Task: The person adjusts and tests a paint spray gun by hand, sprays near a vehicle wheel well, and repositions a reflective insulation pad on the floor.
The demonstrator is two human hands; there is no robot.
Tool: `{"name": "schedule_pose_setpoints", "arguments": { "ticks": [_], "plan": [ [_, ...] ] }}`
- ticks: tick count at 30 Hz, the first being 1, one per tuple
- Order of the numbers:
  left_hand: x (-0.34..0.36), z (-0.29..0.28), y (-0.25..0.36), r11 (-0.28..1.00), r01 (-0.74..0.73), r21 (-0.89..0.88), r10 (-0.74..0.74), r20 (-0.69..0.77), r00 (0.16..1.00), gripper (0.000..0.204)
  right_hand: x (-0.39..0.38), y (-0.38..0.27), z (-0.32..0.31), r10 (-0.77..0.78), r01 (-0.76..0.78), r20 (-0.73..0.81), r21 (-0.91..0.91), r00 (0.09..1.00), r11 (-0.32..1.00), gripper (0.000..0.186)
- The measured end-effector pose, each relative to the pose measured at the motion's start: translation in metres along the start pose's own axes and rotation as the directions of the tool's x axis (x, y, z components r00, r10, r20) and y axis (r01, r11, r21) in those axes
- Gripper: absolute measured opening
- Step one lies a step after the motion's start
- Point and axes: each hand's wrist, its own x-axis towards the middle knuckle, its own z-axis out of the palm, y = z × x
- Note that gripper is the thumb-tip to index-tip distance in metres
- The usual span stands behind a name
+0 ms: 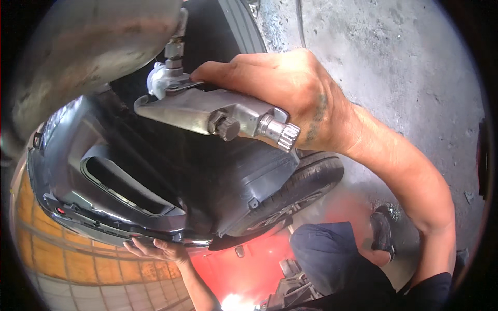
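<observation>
My right hand (306,96) is wrapped round a metal spray gun (202,109) with ribbed adjusting knobs at its rear. A large metal cup (88,57) joins the gun by a threaded fitting, and whitish material wraps the joint. The gun hides part of a dark grey car bumper (72,166), which has a long oval opening in it. My left hand (166,252) holds the bumper's lower edge, thumb and fingers spread against it. Where the fingertips meet the bumper, they are partly hidden. Whether any spray comes from the gun I cannot tell.
A wheel with a black tyre (306,189) is beside the bumper. Past my left arm is a bright red glossy surface (246,259). Orange and white tiles (67,249) fill the lower left. My bent leg and dark shoe (382,233) are over the grey concrete floor (384,57).
</observation>
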Motion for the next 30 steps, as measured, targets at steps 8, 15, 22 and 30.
{"name": "schedule_pose_setpoints", "arguments": {
  "ticks": [8,15,22,30],
  "plan": [
    [-0.001,0.004,0.001,0.999,-0.014,-0.034,0.013,-0.037,0.999,0.059,0.005,-0.008,0.004,-0.017,-0.010,-0.156,-0.170,0.988,0.985,0.036],
    [-0.002,0.000,-0.012,0.995,-0.034,-0.097,0.020,-0.151,0.988,0.059,-0.002,-0.024,0.011,-0.070,0.058,-0.027,-0.315,0.997,0.947,0.046],
    [-0.016,-0.014,0.049,0.821,0.150,-0.551,-0.295,-0.184,0.938,0.057,-0.027,-0.046,0.014,0.070,-0.003,0.124,-0.476,0.990,0.879,0.045],
    [-0.028,0.042,0.295,-0.398,0.364,-0.842,-0.141,0.448,0.883,0.081,-0.050,-0.103,0.026,0.123,0.136,0.376,-0.592,0.919,0.794,0.059]
  ]
}}
